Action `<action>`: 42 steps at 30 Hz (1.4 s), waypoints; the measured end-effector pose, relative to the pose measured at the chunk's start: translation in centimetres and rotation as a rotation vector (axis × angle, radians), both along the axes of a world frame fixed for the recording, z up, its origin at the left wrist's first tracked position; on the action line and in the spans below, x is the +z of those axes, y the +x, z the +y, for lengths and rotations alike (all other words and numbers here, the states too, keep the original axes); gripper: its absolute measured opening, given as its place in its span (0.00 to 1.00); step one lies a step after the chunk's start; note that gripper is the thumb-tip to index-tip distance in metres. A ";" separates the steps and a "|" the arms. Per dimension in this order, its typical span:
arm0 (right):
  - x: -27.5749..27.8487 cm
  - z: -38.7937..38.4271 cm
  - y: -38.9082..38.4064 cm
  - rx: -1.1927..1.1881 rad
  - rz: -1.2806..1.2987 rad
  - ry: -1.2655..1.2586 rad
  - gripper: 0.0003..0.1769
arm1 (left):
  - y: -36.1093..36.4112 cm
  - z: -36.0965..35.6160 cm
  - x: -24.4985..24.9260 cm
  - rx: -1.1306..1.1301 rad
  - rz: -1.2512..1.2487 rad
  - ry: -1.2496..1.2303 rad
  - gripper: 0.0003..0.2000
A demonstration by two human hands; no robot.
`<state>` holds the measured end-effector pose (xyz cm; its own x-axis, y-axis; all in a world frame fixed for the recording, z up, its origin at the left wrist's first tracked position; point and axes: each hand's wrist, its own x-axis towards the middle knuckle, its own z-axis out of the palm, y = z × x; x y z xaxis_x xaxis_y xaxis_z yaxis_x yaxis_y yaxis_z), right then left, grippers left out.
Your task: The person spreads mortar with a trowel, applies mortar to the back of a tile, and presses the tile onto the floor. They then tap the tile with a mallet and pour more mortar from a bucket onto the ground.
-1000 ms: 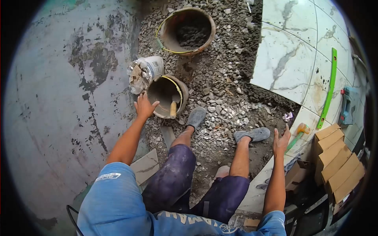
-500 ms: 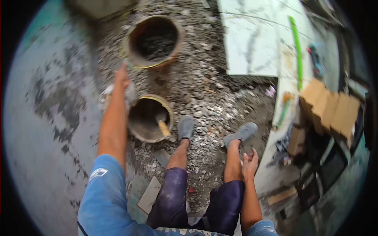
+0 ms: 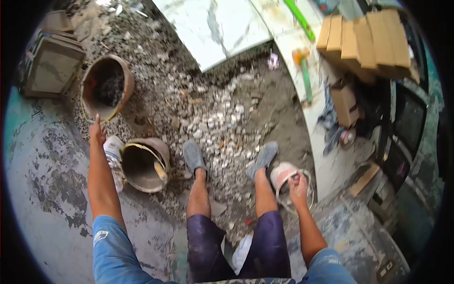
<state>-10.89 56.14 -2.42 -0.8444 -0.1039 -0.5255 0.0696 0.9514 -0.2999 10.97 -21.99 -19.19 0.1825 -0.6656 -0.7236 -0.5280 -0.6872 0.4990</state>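
My left hand (image 3: 98, 132) reaches to the near rim of a large brown bucket (image 3: 126, 87) with dark, rough material inside. Its fingers are at the yellow handle, one pointing forward and the others curled. Below stands a second bucket (image 3: 163, 146) with a yellow handle and a wooden-handled tool (image 3: 161, 171) leaning inside. My right hand (image 3: 298, 187), fingers curled, is at the thin handle of a small whitish pail (image 3: 284, 169) beside my foot; the grip is partly hidden. A whitish plastic bag or sack (image 3: 112, 150) lies between my left arm and the second bucket.
Broken rubble (image 3: 217, 118) lies under my feet. Large marble-look tiles (image 3: 217, 28) lie ahead, with an orange-and-green mallet (image 3: 306, 78) and a green bar (image 3: 300, 19) on the right strip. Cardboard boxes (image 3: 373, 38) stand right; stacked tiles (image 3: 52, 66) stand at far left.
The view has turned, so the buckets sit further left. The whitish pail has come into view at my right hand. My left hand stays beside the far bucket's rim.
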 end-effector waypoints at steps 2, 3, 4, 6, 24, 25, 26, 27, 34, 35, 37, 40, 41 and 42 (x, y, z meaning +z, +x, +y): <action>-1.4 2.2 1.1 -0.017 -0.112 0.090 0.29 | 0.0 2.1 -0.8 0.042 0.135 -0.053 0.47; -2.0 3.3 2.0 -0.038 -0.147 0.107 0.30 | 0.3 3.0 -0.7 0.001 0.106 -0.095 0.45; -2.5 3.8 2.3 -0.053 -0.171 0.116 0.31 | 0.3 3.5 -0.5 -0.034 0.087 -0.143 0.42; -1.6 2.9 2.8 -0.099 -0.208 0.118 0.30 | 1.7 4.3 -1.4 -0.077 0.054 -0.132 0.38; 13.7 -9.5 -2.0 -0.245 0.039 -0.299 0.29 | 14.8 23.4 30.6 -1.094 -0.349 -0.135 0.42; 13.1 -8.6 -2.6 -0.238 0.057 -0.256 0.29 | 14.0 24.0 30.3 -1.142 -0.322 -0.153 0.42; 12.7 -7.2 -2.7 -0.244 0.053 -0.247 0.29 | 13.5 25.1 30.2 -1.196 -0.296 -0.157 0.42; 12.4 -5.8 -2.9 -0.229 0.064 -0.202 0.29 | 13.2 26.6 30.4 -1.203 -0.297 -0.144 0.42; 12.1 7.6 0.2 -0.299 -0.097 -0.025 0.29 | 10.0 36.7 33.7 -1.127 -0.261 0.057 0.42; 12.1 8.9 -0.4 -0.326 -0.160 0.023 0.28 | 10.2 37.6 33.9 -1.159 -0.257 0.036 0.44; 12.5 11.4 -2.1 -0.288 -0.155 0.016 0.28 | 9.3 39.6 34.0 -1.099 -0.276 0.013 0.44; 12.5 15.1 -4.8 -0.268 -0.118 -0.007 0.27 | 5.6 42.4 35.5 -1.017 -0.292 0.027 0.44; 12.7 16.2 -6.4 -0.256 -0.127 -0.024 0.27 | 4.0 43.0 35.6 -0.989 -0.288 0.051 0.44; 13.0 17.0 -8.1 -0.240 -0.138 -0.038 0.27 | 2.3 43.7 35.4 -0.990 -0.297 0.055 0.44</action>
